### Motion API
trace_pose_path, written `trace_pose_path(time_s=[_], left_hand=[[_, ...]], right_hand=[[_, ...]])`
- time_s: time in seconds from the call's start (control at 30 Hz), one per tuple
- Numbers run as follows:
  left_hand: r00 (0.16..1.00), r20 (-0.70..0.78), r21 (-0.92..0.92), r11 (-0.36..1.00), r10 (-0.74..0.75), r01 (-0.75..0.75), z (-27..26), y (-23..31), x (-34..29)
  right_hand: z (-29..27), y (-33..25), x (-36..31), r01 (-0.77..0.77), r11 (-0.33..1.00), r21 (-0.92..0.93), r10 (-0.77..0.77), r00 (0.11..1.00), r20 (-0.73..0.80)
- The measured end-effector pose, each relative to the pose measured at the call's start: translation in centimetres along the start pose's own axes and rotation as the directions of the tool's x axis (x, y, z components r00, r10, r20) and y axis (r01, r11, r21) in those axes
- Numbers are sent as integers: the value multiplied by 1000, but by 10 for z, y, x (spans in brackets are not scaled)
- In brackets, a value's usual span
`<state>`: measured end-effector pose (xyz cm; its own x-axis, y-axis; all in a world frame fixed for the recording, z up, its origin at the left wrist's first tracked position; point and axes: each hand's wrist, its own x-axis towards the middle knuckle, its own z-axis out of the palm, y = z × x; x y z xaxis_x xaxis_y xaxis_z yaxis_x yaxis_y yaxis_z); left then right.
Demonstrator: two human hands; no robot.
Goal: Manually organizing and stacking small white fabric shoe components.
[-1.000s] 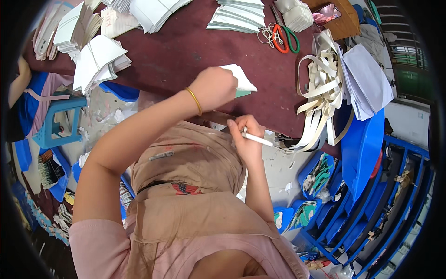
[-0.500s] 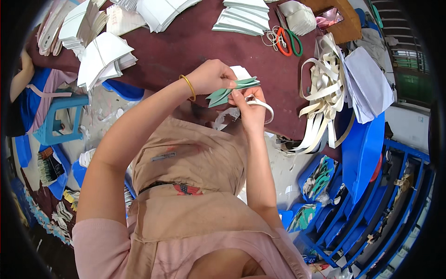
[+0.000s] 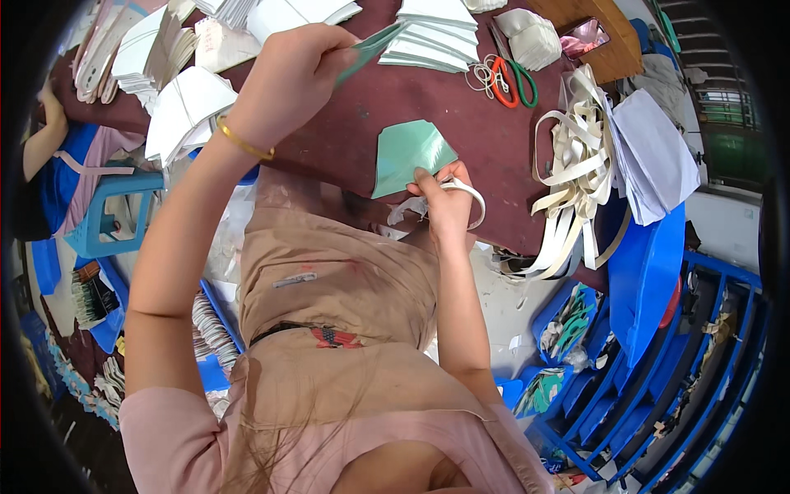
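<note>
1. My right hand (image 3: 448,202) pinches a green sheet (image 3: 411,156) at the worktop's (image 3: 502,160) near edge; a white loop (image 3: 480,200) pokes out. This sheet seems left to do. One corner points left, toward me.
2. Farther in, my left hand (image 3: 296,78) pinches a green piece (image 3: 370,53), already apart, its long way slanting far and right.
3. White stacks (image 3: 432,33) lie beyond.

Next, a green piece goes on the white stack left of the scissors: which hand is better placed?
Left, probably: the left hand grips a green piece beside the white stack in this view. The right hand is lower, holding another green piece and a white loop.
</note>
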<state>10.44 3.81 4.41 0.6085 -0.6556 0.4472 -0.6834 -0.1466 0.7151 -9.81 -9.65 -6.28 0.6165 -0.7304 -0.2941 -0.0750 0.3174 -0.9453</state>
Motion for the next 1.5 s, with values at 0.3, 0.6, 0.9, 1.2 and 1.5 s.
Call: trace_pose_path(time_s=[0.3, 0.6, 0.9, 1.2, 1.5], left_hand=[[930, 362, 323, 928, 59, -185, 115, -13, -47], [713, 593, 394, 907, -373, 147, 121, -13, -23], [887, 240, -577, 676, -395, 457, 104, 11, -81], [792, 559, -677, 417, -246, 607, 98, 32, -93], [845, 530, -439, 829, -72, 346, 82, 50, -92]], right_hand=[[-1, 2, -4, 90, 995, -46, -88, 996, 32], [-50, 24, -39, 303, 878, -369, -354, 932, -76], [-37, -27, -54, 711, 476, -517, -782, 611, 121], [-22, -67, -76, 599, 607, -523, -382, 797, 469], [-9, -86, -58, 615, 452, -646, -525, 769, 365]])
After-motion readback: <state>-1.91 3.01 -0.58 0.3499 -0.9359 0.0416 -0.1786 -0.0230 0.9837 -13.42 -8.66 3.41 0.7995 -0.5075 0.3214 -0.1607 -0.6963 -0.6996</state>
